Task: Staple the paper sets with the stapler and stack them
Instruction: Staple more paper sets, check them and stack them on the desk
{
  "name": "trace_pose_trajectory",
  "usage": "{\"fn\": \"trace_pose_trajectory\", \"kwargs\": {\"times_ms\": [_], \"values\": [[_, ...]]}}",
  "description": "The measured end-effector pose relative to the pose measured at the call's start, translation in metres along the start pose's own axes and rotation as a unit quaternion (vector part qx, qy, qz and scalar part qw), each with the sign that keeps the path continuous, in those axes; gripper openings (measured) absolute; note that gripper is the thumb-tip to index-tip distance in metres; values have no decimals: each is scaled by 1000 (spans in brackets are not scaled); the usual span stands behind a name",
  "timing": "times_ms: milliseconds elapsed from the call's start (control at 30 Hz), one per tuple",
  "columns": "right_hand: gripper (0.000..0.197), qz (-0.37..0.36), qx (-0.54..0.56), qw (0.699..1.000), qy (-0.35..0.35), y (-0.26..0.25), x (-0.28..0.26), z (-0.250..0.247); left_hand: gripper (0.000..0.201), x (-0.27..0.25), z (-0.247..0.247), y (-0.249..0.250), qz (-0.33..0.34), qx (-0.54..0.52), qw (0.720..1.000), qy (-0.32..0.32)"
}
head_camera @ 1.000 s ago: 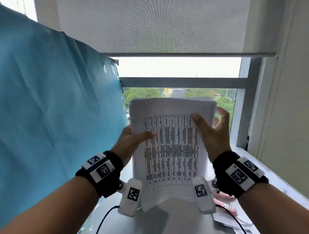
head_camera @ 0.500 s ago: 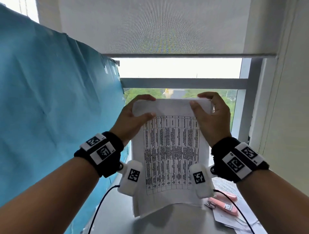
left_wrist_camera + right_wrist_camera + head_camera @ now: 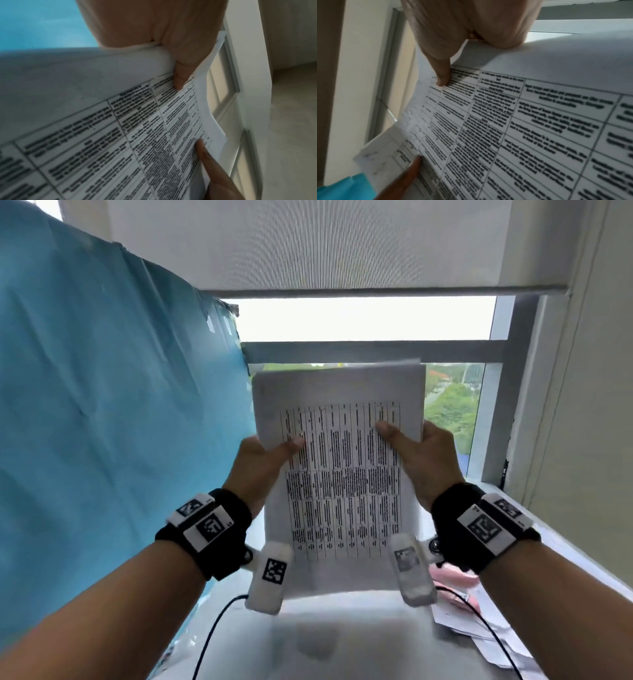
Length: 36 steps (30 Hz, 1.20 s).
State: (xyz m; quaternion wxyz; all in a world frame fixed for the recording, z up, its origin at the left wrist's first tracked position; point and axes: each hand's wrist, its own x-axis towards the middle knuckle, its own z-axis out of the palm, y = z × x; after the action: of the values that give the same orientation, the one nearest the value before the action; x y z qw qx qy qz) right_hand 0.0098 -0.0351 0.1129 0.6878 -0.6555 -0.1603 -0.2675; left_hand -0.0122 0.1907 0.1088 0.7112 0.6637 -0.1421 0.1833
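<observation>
A set of white printed sheets (image 3: 342,467) with a black table stands upright, its lower edge on the white table (image 3: 308,642). My left hand (image 3: 263,460) grips its left edge, thumb on the front. My right hand (image 3: 418,453) grips the right edge the same way. In the left wrist view the left thumb (image 3: 181,70) presses on the paper set (image 3: 120,135). The right wrist view shows the right thumb (image 3: 441,73) on the paper set (image 3: 522,121). A pink stapler (image 3: 452,577) lies low on the right, partly hidden behind my right wrist.
A blue sheet (image 3: 102,422) hangs along the left. A window (image 3: 452,412) with a lowered blind (image 3: 325,244) is ahead. Loose papers (image 3: 479,631) lie on the table at the right by the beige wall (image 3: 582,422). Black cables (image 3: 212,631) trail from both wrists.
Both hands slid down from the top corners of the paper set to its side edges. The sheets dropped a little toward the table.
</observation>
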Motion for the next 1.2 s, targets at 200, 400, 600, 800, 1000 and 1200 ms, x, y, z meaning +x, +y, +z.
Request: {"fn": "trace_pose_trajectory", "kwargs": {"times_ms": [200, 400, 600, 800, 1000, 1200], "values": [[26, -28, 5, 999, -42, -12, -5, -2, 35, 1, -3, 7, -16, -55, 998, -20], [44, 60, -14, 997, -54, 32, -44, -13, 85, -20, -8, -38, -94, -32, 994, -35], [37, 69, 25, 996, -46, 25, -42, -10, 59, -21, -2, -26, -88, -52, 994, -40], [47, 111, -8, 993, -36, 51, -58, -13, 98, -34, -5, -52, -141, -52, 988, -20], [42, 99, -5, 995, -13, 50, -58, -15, 64, -41, -6, -48, -126, -54, 989, -59], [15, 34, -19, 999, 33, 40, -49, -6, 21, -39, 3, -44, -113, -31, 993, -33]]}}
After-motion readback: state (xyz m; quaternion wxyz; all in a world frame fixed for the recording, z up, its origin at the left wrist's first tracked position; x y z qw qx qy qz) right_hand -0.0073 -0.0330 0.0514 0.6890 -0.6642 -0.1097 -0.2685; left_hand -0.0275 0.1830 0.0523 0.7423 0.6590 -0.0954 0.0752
